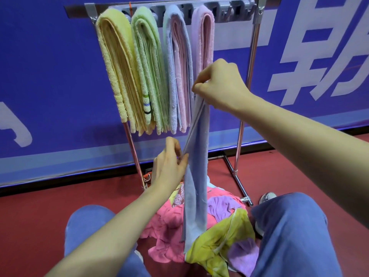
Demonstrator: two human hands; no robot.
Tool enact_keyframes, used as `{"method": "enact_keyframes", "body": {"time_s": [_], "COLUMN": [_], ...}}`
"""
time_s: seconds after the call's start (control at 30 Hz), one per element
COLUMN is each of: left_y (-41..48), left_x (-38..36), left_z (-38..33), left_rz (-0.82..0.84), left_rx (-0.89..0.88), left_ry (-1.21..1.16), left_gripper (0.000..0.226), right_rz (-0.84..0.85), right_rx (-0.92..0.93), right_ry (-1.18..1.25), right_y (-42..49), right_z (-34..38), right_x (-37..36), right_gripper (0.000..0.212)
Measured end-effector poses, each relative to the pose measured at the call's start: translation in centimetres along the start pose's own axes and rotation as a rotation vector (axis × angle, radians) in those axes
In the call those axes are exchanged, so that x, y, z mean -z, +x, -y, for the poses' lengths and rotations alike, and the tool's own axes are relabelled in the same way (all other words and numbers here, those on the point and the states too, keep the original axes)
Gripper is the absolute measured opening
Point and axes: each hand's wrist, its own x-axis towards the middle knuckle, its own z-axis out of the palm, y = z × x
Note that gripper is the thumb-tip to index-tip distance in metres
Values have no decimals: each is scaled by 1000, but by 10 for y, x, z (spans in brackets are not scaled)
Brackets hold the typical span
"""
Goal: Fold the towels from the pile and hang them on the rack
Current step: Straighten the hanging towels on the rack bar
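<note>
The blue towel hangs limp in front of the rack, above the pile. The right hand pinches its top; the left hand pinches an edge lower down. Light and floppy, it is probably best held by corners.

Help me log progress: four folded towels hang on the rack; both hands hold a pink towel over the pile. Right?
Head view: the held towel is light blue, not pink. Four folded towels hang on the rack; left hand and right hand hold it over the pile.

Bright even indoor light, soft shadows, wide-angle bending at edges, slight softness throughout.
</note>
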Motion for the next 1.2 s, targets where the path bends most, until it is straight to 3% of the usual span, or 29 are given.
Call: {"method": "enact_keyframes", "body": {"time_s": [0.17, 0.3, 0.5, 0.7, 0.83, 0.93, 1.07, 1.2], "left_y": [-2, 2, 7, 8, 7, 15, 30, 44], "left_x": [5, -4, -17, -24, -21, -17, -10, 3], "left_z": [8, 2, -31, -26, -33, -47, -57, -61], "left_rz": [140, 190, 195, 127, 175, 218, 107, -28], "left_rx": [-311, -215, 18, 49, 92, 200, 377, 492], "left_ry": [320, 351, 279, 131, -90, -305, -781, -982], "left_gripper": [35, 16, 43, 20, 10, 27, 29, 41], "right_rz": [-11, 6, 42, 0, 91, 255, 159, 120], "right_rx": [-45, -64, -129, -171, -149, -108, -121, -125], "right_ry": [49, 114, 325, 467, 552, 527, 288, 28], "right_y": [-1, -4, -10, -5, 0, 5, -6, -46], "right_z": [0, 4, 15, 14, 14, 8, -17, -50], "right_x": [-3, -6, -7, -3, -8, -17, -27, -40], "right_gripper": [26, 25, 24, 23, 24, 53, 36, 34]}}
